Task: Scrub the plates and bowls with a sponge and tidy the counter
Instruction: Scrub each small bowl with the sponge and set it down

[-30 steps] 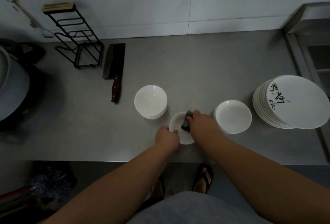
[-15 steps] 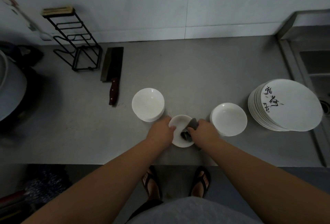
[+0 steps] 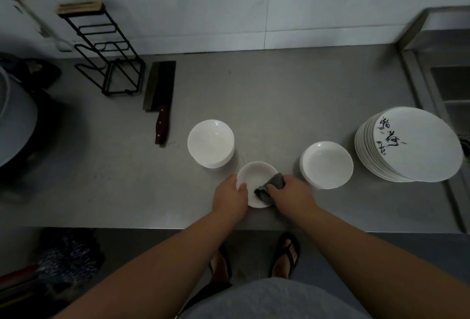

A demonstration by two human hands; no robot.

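A small white bowl [image 3: 255, 175] sits near the front edge of the steel counter [image 3: 279, 105]. My left hand [image 3: 230, 198] grips its left rim, thumb over the edge. My right hand [image 3: 292, 195] holds a dark grey sponge [image 3: 269, 187] pressed inside the bowl's right side. A stack of white bowls [image 3: 211, 143] stands just behind and to the left. Another stack of shallow white bowls [image 3: 326, 164] is to the right. Farther right rises a stack of large plates [image 3: 412, 144] with black calligraphy on the top one.
A cleaver [image 3: 160, 97] with a dark red handle lies at the back left beside a black wire rack [image 3: 106, 49]. A large pot [image 3: 15, 115] sits at the far left. The sink [image 3: 450, 84] is at the right edge. My sandalled feet show below the counter.
My left hand shifted from the bowl's near-left edge up onto its left rim. My right hand with the sponge slid from the bowl's far side to its right side.
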